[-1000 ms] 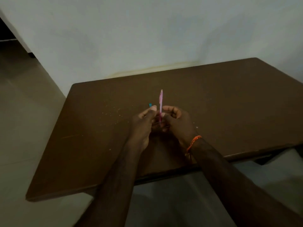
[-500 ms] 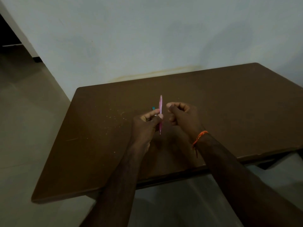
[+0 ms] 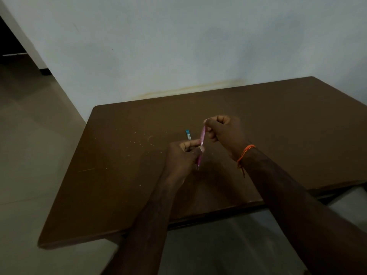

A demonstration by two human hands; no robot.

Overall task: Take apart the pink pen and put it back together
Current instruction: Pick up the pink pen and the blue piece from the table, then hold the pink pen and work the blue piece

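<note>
Two hands are gripping the pen (image 3: 202, 136): I'm seeing left fingers (image 3: 191, 144) pinching it, right fingers (image 3: 211, 127) pinching at 12 o'clock, above the tabletop (image 3: 119, 175).

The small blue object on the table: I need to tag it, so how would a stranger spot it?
Start at the brown wooden table, then find the left hand gripping the pink pen. Just beyond its fingers lies a small blue-and-white stick-shaped object, flat on the table and unheld.

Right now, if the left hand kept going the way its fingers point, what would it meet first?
The left hand, gripping the pink pen low, points away toward the small blue item on the table. That likely comes first, though depth is unclear.
</note>
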